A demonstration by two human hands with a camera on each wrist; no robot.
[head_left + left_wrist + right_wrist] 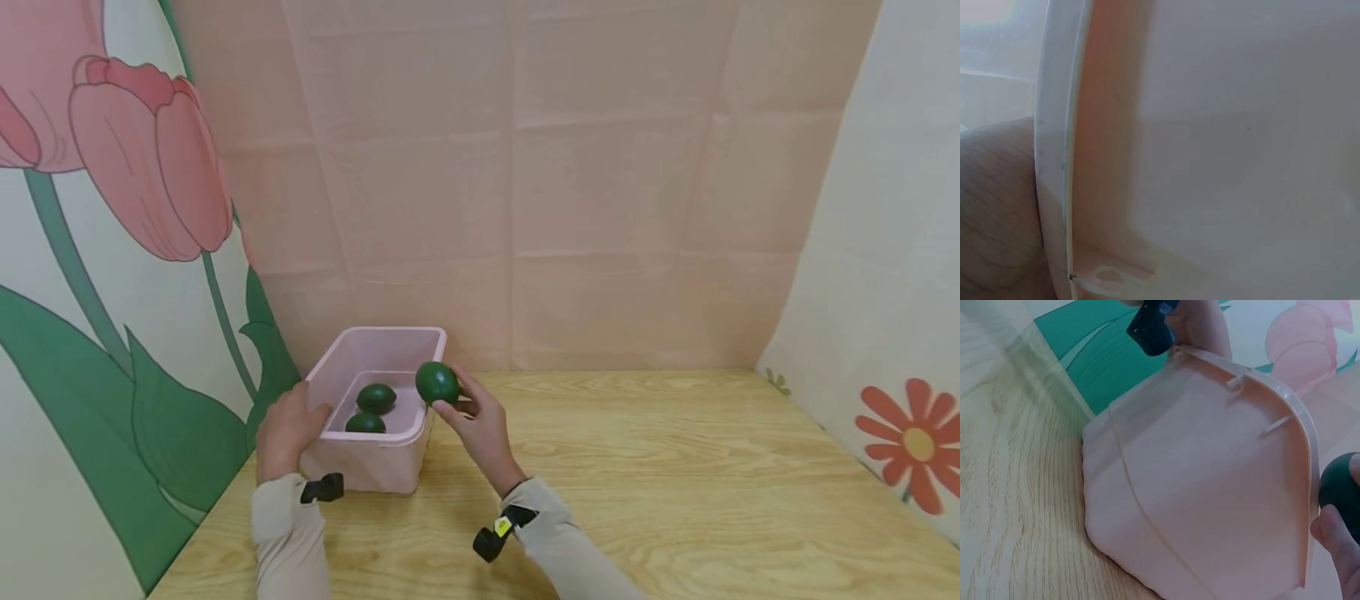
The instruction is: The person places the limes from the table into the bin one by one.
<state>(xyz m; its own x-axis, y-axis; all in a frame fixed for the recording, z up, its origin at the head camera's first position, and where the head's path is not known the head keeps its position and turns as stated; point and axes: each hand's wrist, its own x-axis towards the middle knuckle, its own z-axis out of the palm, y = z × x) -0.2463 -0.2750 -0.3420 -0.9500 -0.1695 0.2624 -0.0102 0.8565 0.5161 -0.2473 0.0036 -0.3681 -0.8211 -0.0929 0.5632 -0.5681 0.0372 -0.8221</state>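
A pink plastic bin (pixel 358 460) stands on the table, its long side running away from me. My left hand (pixel 287 427) grips its left rim near the front corner, with the thumb over the edge. In the left wrist view, the bin's wall (pixel 1241 156) fills most of the picture. My right hand (pixel 482 425) pinches a dark green avocado (pixel 437 382) between thumb and fingers at the right rim. The same avocado (pixel 1339 487) shows beside the rim in the right wrist view. Inside the bin lie two more avocados (pixel 377 398), the nearer one partly hidden by the front rim.
The wood-grain table (pixel 660 483) stretches to the right of the bin. A pink-beige cloth backdrop (pixel 585 208) hangs behind it. A tulip-printed sheet (pixel 150 158) stands close on the left, and a flower-printed one (pixel 892 275) on the right.
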